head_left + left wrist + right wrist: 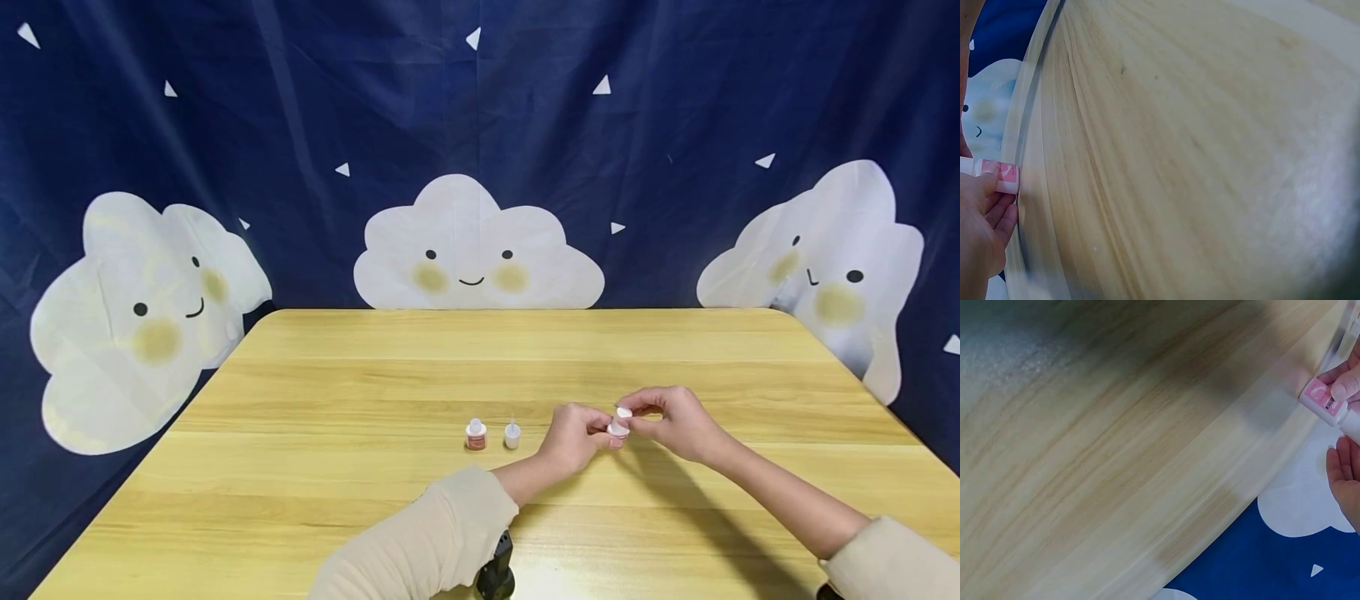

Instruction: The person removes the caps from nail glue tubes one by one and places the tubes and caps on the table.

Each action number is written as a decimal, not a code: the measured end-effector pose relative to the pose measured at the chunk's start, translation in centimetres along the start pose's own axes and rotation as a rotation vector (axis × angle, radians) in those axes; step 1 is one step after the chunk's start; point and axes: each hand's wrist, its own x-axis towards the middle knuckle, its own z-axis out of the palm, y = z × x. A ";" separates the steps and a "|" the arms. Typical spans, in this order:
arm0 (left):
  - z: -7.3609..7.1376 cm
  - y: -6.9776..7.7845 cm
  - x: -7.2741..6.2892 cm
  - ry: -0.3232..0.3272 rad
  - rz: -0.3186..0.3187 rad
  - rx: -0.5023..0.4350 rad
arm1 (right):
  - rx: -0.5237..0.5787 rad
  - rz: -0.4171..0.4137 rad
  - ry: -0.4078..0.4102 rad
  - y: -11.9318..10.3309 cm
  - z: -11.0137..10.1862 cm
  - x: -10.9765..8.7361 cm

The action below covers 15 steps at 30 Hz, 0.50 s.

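Observation:
My left hand (573,438) grips a small white bottle with a pink label (1007,174), held between thumb and fingers near the table. The right hand (681,423) pinches the white cap (623,412) at the bottle's top; whether the cap is screwed on or loose I cannot tell. In the right wrist view the bottle lies tilted, with the cap (1351,425) at its upper end. To the left of both hands stands a second small bottle (476,437), reddish with a white neck. Beside it rests a white cap (512,435), its thin applicator pointing up.
The wooden table (337,500) spans the lower view. Behind it hangs a dark blue curtain (315,100) printed with smiling clouds. A black device (496,571) sits below the left sleeve (427,533).

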 end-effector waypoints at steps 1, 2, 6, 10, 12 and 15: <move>0.0 0.0 0.0 0.000 -0.002 -0.004 | 0.000 -0.001 0.002 0.0 0.0 0.0; 0.0 0.0 0.0 0.000 -0.004 -0.006 | 0.000 0.001 0.005 0.0 0.0 0.0; 0.0 0.0 0.1 0.000 -0.013 -0.006 | 0.007 0.019 0.035 0.1 0.2 -0.1; 0.0 0.0 0.1 0.002 -0.009 0.002 | 0.012 0.031 0.074 0.1 0.5 -0.1; 0.0 0.0 0.1 0.004 -0.008 0.009 | 0.009 0.029 0.086 0.1 0.6 -0.1; 0.0 0.0 0.1 0.006 -0.017 0.012 | -0.001 0.024 0.093 0.1 0.7 -0.1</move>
